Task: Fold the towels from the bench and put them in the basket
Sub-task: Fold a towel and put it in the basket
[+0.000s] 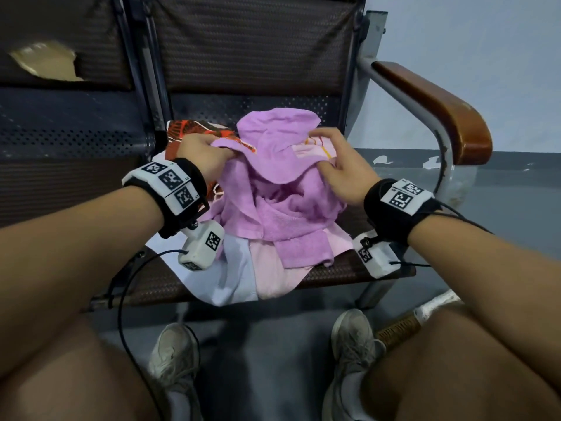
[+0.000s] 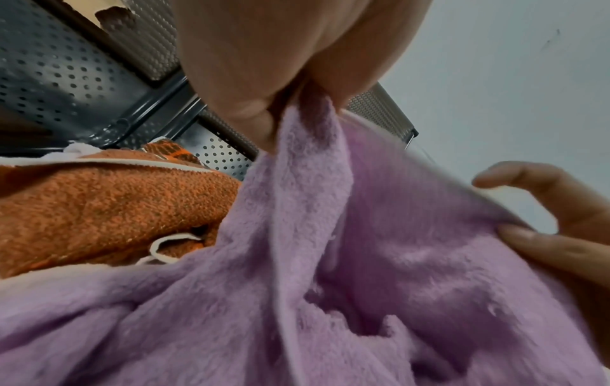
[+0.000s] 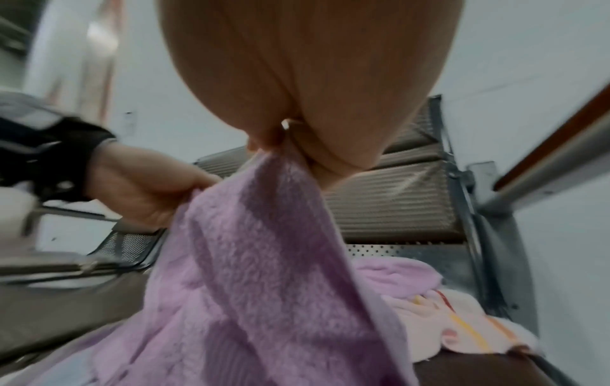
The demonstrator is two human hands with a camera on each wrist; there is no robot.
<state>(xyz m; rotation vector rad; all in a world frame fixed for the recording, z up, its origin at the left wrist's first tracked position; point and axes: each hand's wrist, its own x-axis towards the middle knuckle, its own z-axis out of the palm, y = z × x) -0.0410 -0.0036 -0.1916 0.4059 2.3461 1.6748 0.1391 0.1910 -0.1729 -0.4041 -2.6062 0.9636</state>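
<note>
1. The purple towel lies crumpled on top of a heap of towels on the surface, the seat of a metal bench. Under and beside it we see an orange patterned towel, a pale pink towel and a white towel.
2. Our left hand pinches one edge of the purple towel between thumb and fingers. Our right hand pinches another part of the edge; the right wrist view shows the cloth hanging down from this pinch.
3. We judge the towel to be light, soft and limp. It will not keep any shape, so it sags between the two hands and folds on itself.
4. The fluffy cloth should not slip easily, but a thin pinch on the hem can lose it. We think it is best to take hold at two neighbouring corners, so that the towel hangs flat.
5. The basket is not visible in any view.
</note>
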